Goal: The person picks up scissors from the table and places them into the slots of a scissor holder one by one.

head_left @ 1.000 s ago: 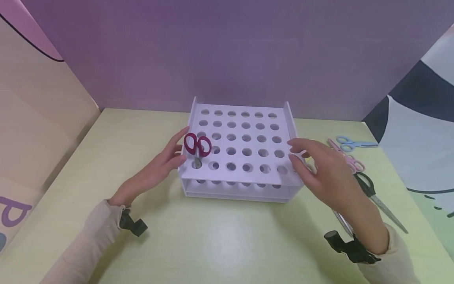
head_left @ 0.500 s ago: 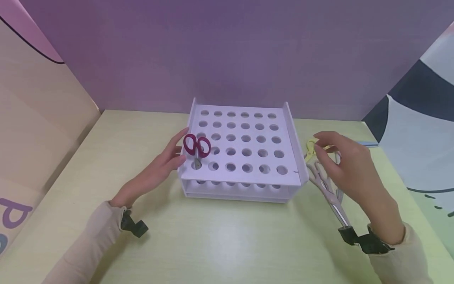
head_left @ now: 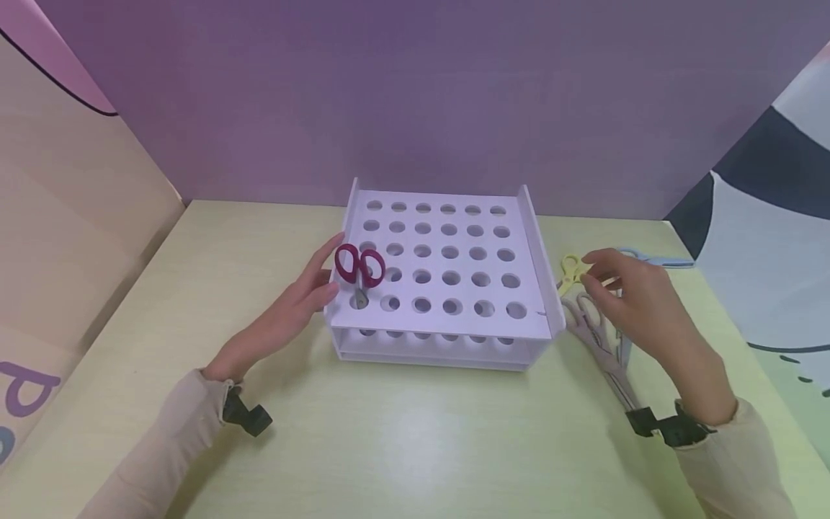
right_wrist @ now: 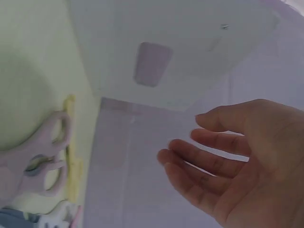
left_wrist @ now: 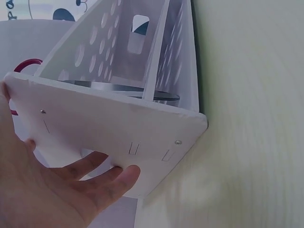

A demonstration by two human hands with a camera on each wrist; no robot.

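Observation:
My left hand [head_left: 285,310] touches the left side panel of a white rack [head_left: 436,265] with rows of round holes. In the left wrist view its fingers [left_wrist: 111,187] lie against that panel, by a cutout. Dark red-handled scissors [head_left: 357,268] stand in a near-left hole of the rack, blades down through the lower shelf. To the right of the rack, my right hand [head_left: 642,303] hovers with loosely bent fingers and holds nothing. It is nearest to yellow-handled scissors [head_left: 568,280] and larger greyish-mauve scissors [head_left: 603,349] on the table.
Light blue scissors [head_left: 671,262] lie at the table's far right. More scissors are partly hidden behind the right hand and arm. A purple wall [head_left: 434,94] rises behind the table [head_left: 402,440], with printed panels on both sides.
My right hand has left the rack's right side and moved right, over the scissors. In the last half second it shifted only slightly. The left hand and rack stay in place.

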